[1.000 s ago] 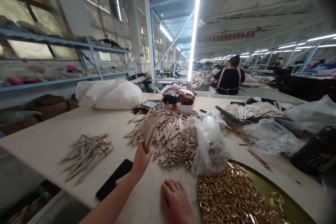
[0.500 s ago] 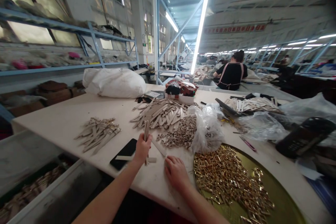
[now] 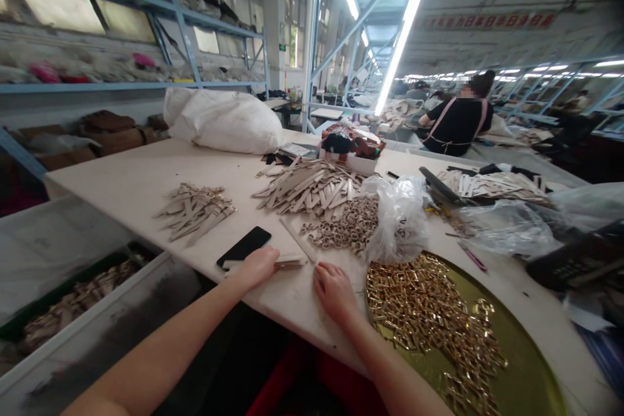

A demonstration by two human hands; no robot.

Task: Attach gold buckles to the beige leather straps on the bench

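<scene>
My left hand point(image 3: 260, 266) is closed around a small bundle of pale straps point(image 3: 291, 260), held low and nearly level over the table's front edge. Part of the bundle is hidden behind the fingers. Just behind that hand lies a black phone point(image 3: 246, 246). My right hand point(image 3: 335, 287) rests on the table with its fingers laid out, by the near end of a single strap point(image 3: 297, 239). Beyond both hands are a heap of straps point(image 3: 312, 188) and a pile of small beige loops point(image 3: 344, 224). Gold buckles point(image 3: 429, 305) fill much of a round tray point(image 3: 531, 351) right of my right hand.
A smaller pile of straps with gold fittings point(image 3: 197, 211) lies at the left. A clear plastic bag point(image 3: 400, 227) stands behind the tray. A white sack point(image 3: 224, 120) sits at the back, and a bin point(image 3: 146, 299) stands below the table's left edge. One person point(image 3: 458, 120) sits farther off.
My left hand has tipped the upright bundle of straps down to nearly level, close to the table. My right hand stays by the single strap. The view has shifted a little.
</scene>
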